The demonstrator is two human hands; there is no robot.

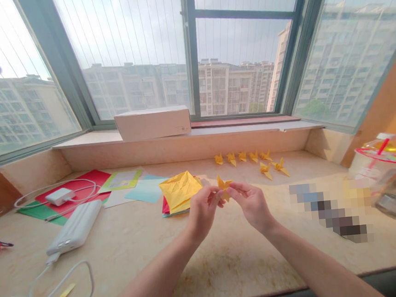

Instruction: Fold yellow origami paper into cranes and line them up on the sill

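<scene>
I read left hand [203, 212] and right hand [253, 206] narrow, pinching | yellow origami crane [224, 187] held between them, above marble ledge [228, 256] | more yellow origami cranes [243, 157] lined up ahead

A white power bank [74, 233], a cardboard box [152, 123], a clear plastic cup [379, 165]

Paper crane [224, 187] matt; stone counter [228, 261] smooth, polished; pwr bank [74, 227] plastic.
</scene>
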